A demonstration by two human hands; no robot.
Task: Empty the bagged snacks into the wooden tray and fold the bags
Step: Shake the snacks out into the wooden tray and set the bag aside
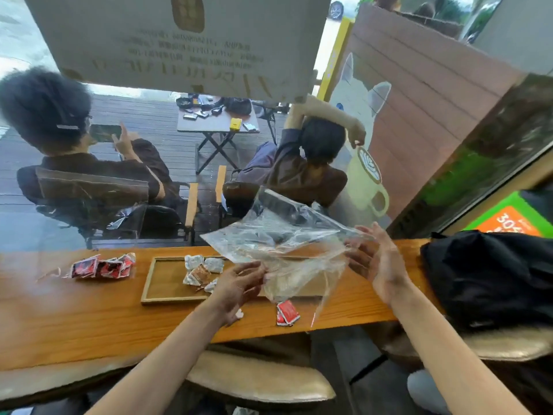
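Head view, wooden counter (pixel 89 319) at a window; a clear plastic bag (pixel 278 238) is held up in the air over the right part of the wooden tray (pixel 167 283), spread and crumpled, its upper edge tilted away toward the glass; left hand (pixel 236 287) has fingers curled toward the bag's lower left edge and appears to pinch it, though the contact point is blurred; right hand (pixel 377 260) is at the bag's right edge, palm turned inward, fingers mostly straight and spread, fingertips touching the film; whether it actually grips cannot be told; the tray lies flat on the counter, long side parallel to the counter edge; several silver and brown wrapped snacks (pixel 202 269) sit in its left-centre area, some touching one another; one red packet (pixel 287 313) lies on the counter just outside the tray's near edge, below the hanging bag; a second bag of red packets (pixel 103 266) rests on the counter left of the tray, apart from it; a black bag (pixel 490 274) occupies the counter's right end; two people sit outside beyond the glass, backs to the camera.
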